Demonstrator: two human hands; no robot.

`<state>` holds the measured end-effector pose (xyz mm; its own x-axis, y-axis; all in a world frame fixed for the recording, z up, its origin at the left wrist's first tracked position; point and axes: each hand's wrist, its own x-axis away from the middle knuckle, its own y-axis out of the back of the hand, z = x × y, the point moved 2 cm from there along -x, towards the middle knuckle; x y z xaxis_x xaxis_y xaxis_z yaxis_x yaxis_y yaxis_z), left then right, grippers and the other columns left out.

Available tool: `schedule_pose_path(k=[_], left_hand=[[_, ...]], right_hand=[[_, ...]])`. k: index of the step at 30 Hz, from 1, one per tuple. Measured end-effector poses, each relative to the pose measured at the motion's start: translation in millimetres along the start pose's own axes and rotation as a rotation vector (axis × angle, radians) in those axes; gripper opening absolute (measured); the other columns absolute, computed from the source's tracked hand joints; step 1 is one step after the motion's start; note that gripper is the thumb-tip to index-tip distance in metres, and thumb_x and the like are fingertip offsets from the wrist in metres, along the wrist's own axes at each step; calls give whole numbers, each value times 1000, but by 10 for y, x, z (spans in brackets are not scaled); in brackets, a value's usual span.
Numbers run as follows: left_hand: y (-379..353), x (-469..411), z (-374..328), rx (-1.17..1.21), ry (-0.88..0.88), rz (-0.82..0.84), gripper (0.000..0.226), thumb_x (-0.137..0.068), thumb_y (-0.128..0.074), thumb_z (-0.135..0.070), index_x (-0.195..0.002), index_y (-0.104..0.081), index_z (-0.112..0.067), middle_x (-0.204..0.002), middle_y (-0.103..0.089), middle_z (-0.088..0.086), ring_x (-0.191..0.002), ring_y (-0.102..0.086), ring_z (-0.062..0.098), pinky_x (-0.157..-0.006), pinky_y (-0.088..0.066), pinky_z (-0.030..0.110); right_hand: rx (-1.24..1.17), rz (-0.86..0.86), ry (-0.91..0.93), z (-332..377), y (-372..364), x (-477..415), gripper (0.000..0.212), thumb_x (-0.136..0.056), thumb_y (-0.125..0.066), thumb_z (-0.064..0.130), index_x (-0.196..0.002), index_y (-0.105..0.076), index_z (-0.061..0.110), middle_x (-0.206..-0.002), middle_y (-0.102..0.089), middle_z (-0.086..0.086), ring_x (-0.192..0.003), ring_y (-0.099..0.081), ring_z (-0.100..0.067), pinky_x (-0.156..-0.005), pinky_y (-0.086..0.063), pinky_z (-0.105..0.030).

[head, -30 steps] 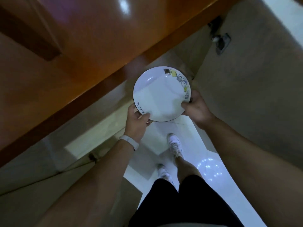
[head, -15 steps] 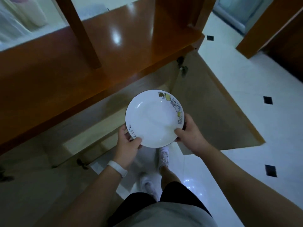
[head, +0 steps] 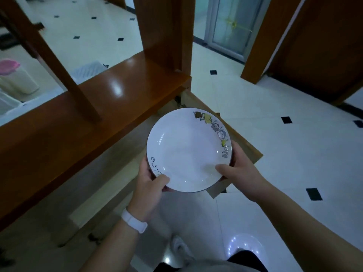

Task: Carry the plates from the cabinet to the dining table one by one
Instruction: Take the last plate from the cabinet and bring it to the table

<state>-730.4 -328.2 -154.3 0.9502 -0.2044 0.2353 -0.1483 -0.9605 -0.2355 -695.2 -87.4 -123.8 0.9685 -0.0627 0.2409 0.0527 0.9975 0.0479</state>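
Cabinet [head: 110, 91]: glossy brown wood, running from the lower left of the frame up to the centre, with two wooden posts rising from its top.
Left hand [head: 148, 183]: lower centre, with a white wristband [head: 134, 221] on the wrist. It grips the plate's lower-left edge, thumb over the rim, the other fingers curled underneath out of sight.
Plate [head: 186, 152]: centre of the frame, white, face up, held in the air between both hands. There are small cartoon pictures along its upper-right rim and lettering at the lower left.
Right hand [head: 242, 173]: just right of centre. It holds the plate's lower-right edge, thumb on the rim, fingers wrapped below.
Cabinet door [head: 248, 148]: open, showing past the plate's right side.
Floor [head: 284, 154]: pale tiles with small black diamonds, filling the right of the frame.
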Motion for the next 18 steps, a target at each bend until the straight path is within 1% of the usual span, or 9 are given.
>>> schedule_pose_path(k=[2,5,8,12,14,16,18], left_hand=[[-195,12,-87,-27,-33,61,68,-60,-64,-15,-123,-55,-40,-120,-66,-2,-108,-65,25,-71,-58,49],[-558,34,-146,-61,-54,150,71,-62,-66,-15,-128,-52,-38,-123,-65,-2,-109,-65,22,-69,-58,43],[-1005,84,-144,-69,-80,263,69,-66,-65,-12,-129,-52,-36,-124,-65,2,-110,-65,26,-71,-57,43],[-1728,232,-5,-46,-56,344,65,-69,-68,-12,-129,-54,-32,-126,-65,6,-113,-63,30,-78,-56,41],[-2146,359,81,-47,-47,391,60,-71,-68,-11,-126,-57,-31,-124,-66,6,-112,-64,29,-78,-56,36],[-2589,501,171,-49,-45,465,56,-75,-66,-6,-124,-58,-31,-123,-67,4,-110,-66,26,-78,-56,31],[-3029,651,273,-58,-36,527,57,-77,-62,-2,-125,-58,-32,-123,-68,3,-108,-66,22,-76,-56,28]], right_hand=[[-5,-23,34,70,176,133,66,-68,-65,18,-126,-49,44,-112,-69,12,-100,-68,-14,-69,-59,-29],[-40,-86,71,91,501,377,60,-72,-61,7,-122,-49,38,-108,-70,11,-94,-69,-11,-65,-56,-24],[-51,-162,93,84,889,681,60,-72,-60,5,-123,-50,36,-110,-69,8,-97,-69,-13,-68,-57,-26],[-31,-270,117,52,1508,1182,60,-73,-64,11,-125,-49,36,-112,-69,8,-101,-68,-17,-77,-61,-41],[-34,-332,121,16,1848,1478,59,-72,-66,14,-124,-50,38,-113,-68,7,-102,-67,-19,-80,-60,-45],[-50,-403,130,-38,2188,1797,56,-70,-67,20,-119,-53,43,-111,-69,8,-100,-68,-19,-78,-59,-43],[-72,-468,131,-124,2519,2125,54,-67,-67,25,-115,-54,45,-110,-70,7,-97,-68,-18,-74,-59,-39]])
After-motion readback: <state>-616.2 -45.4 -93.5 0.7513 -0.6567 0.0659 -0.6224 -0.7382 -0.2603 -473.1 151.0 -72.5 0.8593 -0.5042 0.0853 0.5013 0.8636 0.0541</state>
